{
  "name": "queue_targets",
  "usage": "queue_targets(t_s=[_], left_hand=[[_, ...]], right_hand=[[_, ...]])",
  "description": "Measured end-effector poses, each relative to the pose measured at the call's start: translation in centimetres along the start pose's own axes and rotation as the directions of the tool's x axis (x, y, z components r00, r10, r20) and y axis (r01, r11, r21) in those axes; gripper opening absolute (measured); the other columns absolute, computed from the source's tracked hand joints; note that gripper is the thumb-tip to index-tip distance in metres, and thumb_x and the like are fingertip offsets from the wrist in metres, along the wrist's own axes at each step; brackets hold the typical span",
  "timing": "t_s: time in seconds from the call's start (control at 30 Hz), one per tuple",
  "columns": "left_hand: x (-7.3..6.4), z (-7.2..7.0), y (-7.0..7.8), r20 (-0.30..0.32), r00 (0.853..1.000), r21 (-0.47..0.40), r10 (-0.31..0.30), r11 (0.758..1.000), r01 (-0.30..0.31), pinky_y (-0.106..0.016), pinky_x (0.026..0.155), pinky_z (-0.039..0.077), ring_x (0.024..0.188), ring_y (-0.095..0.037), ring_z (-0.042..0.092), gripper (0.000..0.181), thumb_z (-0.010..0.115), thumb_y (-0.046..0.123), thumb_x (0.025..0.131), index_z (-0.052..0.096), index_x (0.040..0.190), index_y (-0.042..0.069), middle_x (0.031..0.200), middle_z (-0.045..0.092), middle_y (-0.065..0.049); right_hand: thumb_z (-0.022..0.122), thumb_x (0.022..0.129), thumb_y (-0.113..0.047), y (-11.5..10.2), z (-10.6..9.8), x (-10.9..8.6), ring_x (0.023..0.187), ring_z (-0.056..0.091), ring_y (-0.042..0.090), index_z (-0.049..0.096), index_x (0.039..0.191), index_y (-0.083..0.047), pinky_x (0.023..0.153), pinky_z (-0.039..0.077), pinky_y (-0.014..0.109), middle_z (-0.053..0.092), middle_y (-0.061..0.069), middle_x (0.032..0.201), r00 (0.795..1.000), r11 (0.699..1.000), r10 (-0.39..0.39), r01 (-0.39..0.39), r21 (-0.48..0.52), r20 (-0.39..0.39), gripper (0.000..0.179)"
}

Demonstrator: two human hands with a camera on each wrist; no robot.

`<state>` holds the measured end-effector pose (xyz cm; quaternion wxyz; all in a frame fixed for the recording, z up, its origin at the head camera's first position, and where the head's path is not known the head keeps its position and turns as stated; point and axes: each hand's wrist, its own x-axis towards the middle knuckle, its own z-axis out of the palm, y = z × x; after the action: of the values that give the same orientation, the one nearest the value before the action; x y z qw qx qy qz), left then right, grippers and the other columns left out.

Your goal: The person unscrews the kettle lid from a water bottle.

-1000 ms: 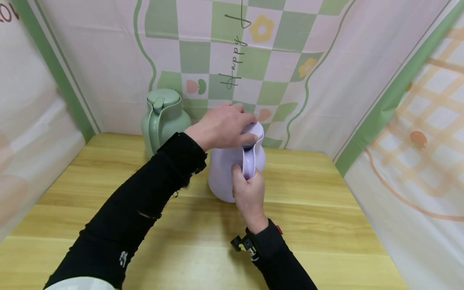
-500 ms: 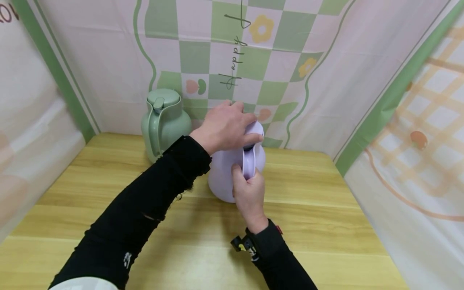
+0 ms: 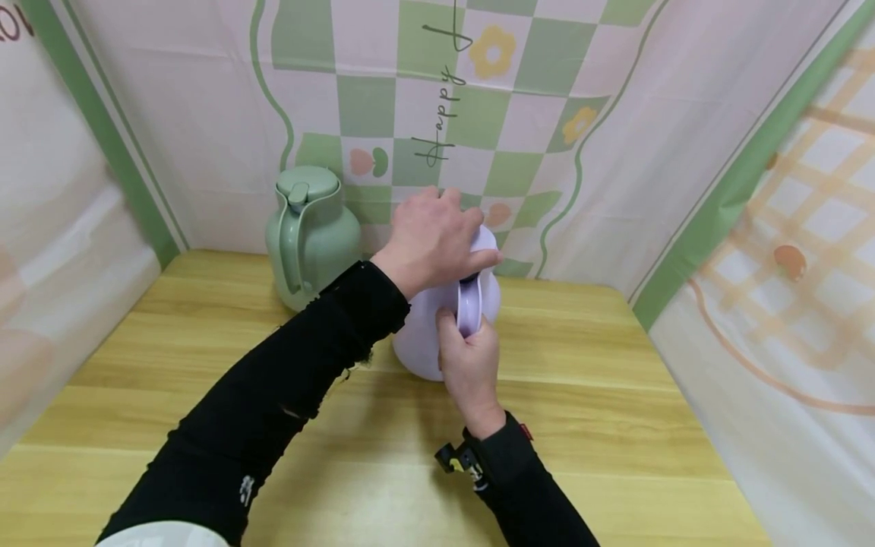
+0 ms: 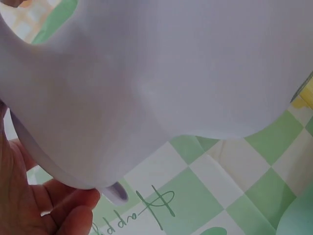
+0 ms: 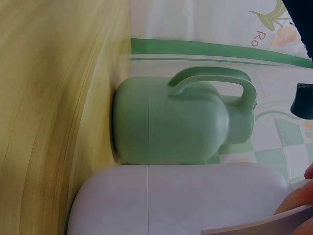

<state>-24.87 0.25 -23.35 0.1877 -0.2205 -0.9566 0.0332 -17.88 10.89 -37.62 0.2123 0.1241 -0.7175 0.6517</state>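
Observation:
A lilac thermos jug [image 3: 418, 342] stands upright on the wooden table, its handle [image 3: 469, 305] facing me. My right hand [image 3: 472, 365] grips that handle low down, thumb along its left side. Over the top, my left hand [image 3: 434, 239] holds the round lid [image 3: 484, 238], with the thumb reaching across its near side and the fingers over the far side. In the left wrist view, curled fingers [image 4: 73, 205] lie at the jug's upper rim beside a small lilac spout tip [image 4: 115, 193]. The palm covers much of the lid.
A green thermos jug [image 3: 321, 243] of similar shape stands at the back left, close to the left forearm. Printed cloth [image 3: 369, 106] hangs behind and along both sides of the wooden table [image 3: 581, 395]. A white rounded object [image 3: 164, 534] shows at the bottom edge.
My left hand and forearm have shifted a little to the right, the thumb sliding round the lid's near side. The right hand and the jug have stayed in place.

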Motion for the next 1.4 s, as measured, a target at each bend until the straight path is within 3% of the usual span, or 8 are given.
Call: queue_targets(t_s=[0.17,0.33,0.6,0.7,0.77,0.87,1.03,1.4], left_hand=[[-0.1,-0.1,0.3,-0.021,1.0,0.013,-0.006,1.0,0.007,-0.04,0.065,0.05,0.085,-0.026,0.057,0.067,0.043,0.081,0.095,0.067,0.11,0.02,0.096,0.057,-0.005],[-0.4,-0.4,0.2,0.01,1.0,-0.008,0.0,1.0,0.0,-0.04,0.068,0.05,0.087,-0.025,0.057,0.068,0.04,0.081,0.096,0.068,0.11,0.02,0.096,0.057,-0.006],[-0.5,-1.3,-1.2,0.064,0.994,-0.099,0.088,0.992,-0.082,-0.04,0.082,0.049,0.096,-0.027,0.055,0.066,0.04,0.074,0.101,0.068,0.11,0.014,0.103,0.061,-0.008],[-0.3,-1.5,-2.3,0.077,0.981,-0.266,0.178,0.952,-0.151,-0.042,0.103,0.046,0.123,-0.032,0.056,0.057,0.042,0.058,0.107,0.065,0.134,0.014,0.134,0.063,-0.014],[0.0,-1.6,-3.0,0.109,0.966,-0.368,0.236,0.912,-0.182,-0.044,0.117,0.038,0.145,-0.032,0.045,0.054,0.041,0.047,0.108,0.052,0.154,0.021,0.159,0.047,-0.012],[0.2,-1.4,-3.6,0.176,0.939,-0.451,0.294,0.872,-0.188,-0.045,0.124,0.029,0.157,-0.028,0.029,0.062,0.038,0.039,0.103,0.029,0.165,0.038,0.172,0.027,-0.005],[0.5,-1.1,-3.6,0.241,0.913,-0.416,0.329,0.885,-0.209,-0.044,0.122,0.032,0.157,-0.027,0.03,0.068,0.036,0.037,0.1,0.02,0.165,0.044,0.172,0.026,-0.004],[0.8,-1.1,-3.4,0.282,0.912,-0.38,0.298,0.908,-0.179,-0.039,0.12,0.035,0.154,-0.025,0.035,0.062,0.042,0.041,0.103,0.033,0.163,0.038,0.171,0.029,-0.001]], right_hand=[[0.058,0.104,-0.023,0.1,-0.1,-0.1,0.038,0.038,0.017,0.041,0.066,-0.013,0.039,0.029,0.03,0.041,0.003,0.048,1.0,1.0,-0.001,0.001,-0.006,0.007,0.043],[0.058,0.103,-0.023,0.1,-0.2,-0.2,0.038,0.039,0.018,0.041,0.065,-0.013,0.039,0.03,0.03,0.041,0.003,0.048,1.0,1.0,-0.003,0.003,-0.012,0.006,0.043],[0.059,0.102,-0.02,0.1,0.0,-0.2,0.037,0.041,0.017,0.044,0.064,-0.013,0.038,0.031,0.031,0.043,0.002,0.046,1.0,1.0,-0.025,0.025,-0.015,-0.018,0.042],[0.059,0.102,-0.019,0.1,0.0,-0.2,0.037,0.04,0.016,0.043,0.063,-0.012,0.038,0.031,0.031,0.042,0.001,0.046,0.999,1.0,-0.025,0.025,-0.016,-0.021,0.042],[0.059,0.101,-0.018,0.0,0.1,-0.2,0.037,0.04,0.016,0.043,0.063,-0.012,0.038,0.031,0.03,0.042,0.001,0.046,1.0,1.0,-0.02,0.019,-0.014,-0.023,0.042],[0.059,0.101,-0.017,-0.1,0.1,-0.2,0.038,0.04,0.015,0.043,0.063,-0.012,0.038,0.03,0.03,0.042,0.0,0.046,1.0,1.0,-0.01,0.009,-0.014,-0.028,0.041],[0.059,0.1,-0.017,-0.1,0.2,-0.1,0.038,0.041,0.013,0.044,0.063,-0.013,0.038,0.031,0.028,0.043,-0.001,0.047,0.999,1.0,-0.001,0.0,-0.019,-0.037,0.04],[0.061,0.1,-0.019,-0.2,0.1,0.0,0.038,0.042,0.014,0.044,0.064,-0.013,0.039,0.032,0.028,0.043,-0.001,0.047,0.999,1.0,0.023,-0.023,-0.007,-0.038,0.04]])
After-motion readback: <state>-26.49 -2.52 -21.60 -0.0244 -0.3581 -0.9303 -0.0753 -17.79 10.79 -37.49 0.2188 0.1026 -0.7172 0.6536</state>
